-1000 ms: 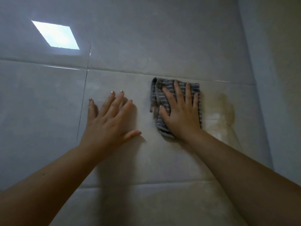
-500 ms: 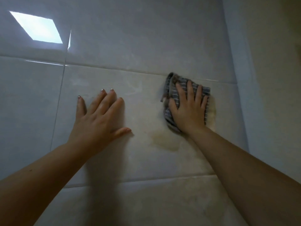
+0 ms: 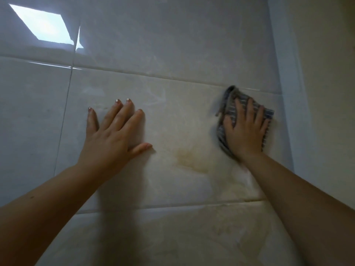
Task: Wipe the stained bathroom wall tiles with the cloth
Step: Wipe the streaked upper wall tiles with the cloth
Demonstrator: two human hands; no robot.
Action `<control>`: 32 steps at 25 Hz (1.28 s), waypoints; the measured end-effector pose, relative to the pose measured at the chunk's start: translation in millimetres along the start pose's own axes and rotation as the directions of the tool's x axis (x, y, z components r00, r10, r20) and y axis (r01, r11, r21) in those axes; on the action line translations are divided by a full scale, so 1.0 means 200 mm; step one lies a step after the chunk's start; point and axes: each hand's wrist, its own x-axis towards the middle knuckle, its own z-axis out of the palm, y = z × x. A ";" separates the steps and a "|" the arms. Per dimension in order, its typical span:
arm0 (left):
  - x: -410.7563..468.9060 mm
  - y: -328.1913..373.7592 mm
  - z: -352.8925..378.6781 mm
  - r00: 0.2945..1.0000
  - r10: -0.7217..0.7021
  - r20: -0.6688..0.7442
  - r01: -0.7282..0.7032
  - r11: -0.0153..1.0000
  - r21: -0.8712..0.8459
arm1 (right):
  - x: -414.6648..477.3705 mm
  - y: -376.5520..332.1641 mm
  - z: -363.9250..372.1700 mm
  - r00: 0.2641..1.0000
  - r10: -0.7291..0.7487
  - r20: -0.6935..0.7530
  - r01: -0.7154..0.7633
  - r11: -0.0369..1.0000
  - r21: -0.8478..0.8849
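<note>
Left hand (image 3: 111, 139) flat on wall tile (image 3: 172, 116), fingers straight and spread, holding nothing. Right hand (image 3: 245, 135) at 3 o'clock from it, fingers extended, palm pressing folded striped cloth (image 3: 231, 109) against same tile, near corner with side wall (image 3: 326, 93). Brownish stain (image 3: 190, 158) between hands, at 8 o'clock from cloth. Bright window reflection (image 3: 44, 25) at 11 o'clock on upper tile.

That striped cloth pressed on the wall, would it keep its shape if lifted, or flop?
Probably floppy: the striped cloth bunches in folds beside the right hand. It likely slides easily, since the wall tile looks glossy. It seems light: flat fingers alone pin it there.
</note>
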 end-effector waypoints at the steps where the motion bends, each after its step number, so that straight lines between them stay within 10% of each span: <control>1: 0.00 0.00 0.00 1.000 -0.003 0.001 0.003 1.000 -0.003 | 0.00 0.06 0.00 0.998 0.067 -0.001 -0.067 0.998 0.017; 4: 0.01 0.01 0.00 1.000 -0.010 0.006 0.010 1.000 -0.009 | -0.26 0.06 0.02 0.993 0.106 -0.042 -0.106 0.994 0.018; 8: 0.00 0.01 0.01 1.000 -0.011 -0.002 0.011 1.000 -0.007 | -0.38 -0.11 0.03 0.965 -0.262 -0.015 0.262 0.964 -0.038; 13: 0.00 -0.02 -0.04 0.999 -0.018 0.041 0.024 0.990 -0.138 | -0.33 -0.25 0.03 0.990 0.120 -0.078 -0.115 0.991 0.063; 20: -0.06 -0.04 -0.06 0.999 0.032 -0.013 -0.033 0.981 -0.193 | -0.67 -0.53 0.02 0.880 -0.474 -0.004 0.474 0.880 0.041; 27: -0.17 -0.06 -0.03 0.993 0.115 0.029 -0.112 0.989 -0.097 | -0.51 -0.19 0.02 0.982 0.164 -0.098 -0.163 0.986 0.024; 32: -0.17 -0.02 0.00 0.998 0.065 -0.005 -0.065 0.994 -0.091 | -0.71 -0.47 0.02 0.908 -0.418 0.024 0.418 0.908 0.026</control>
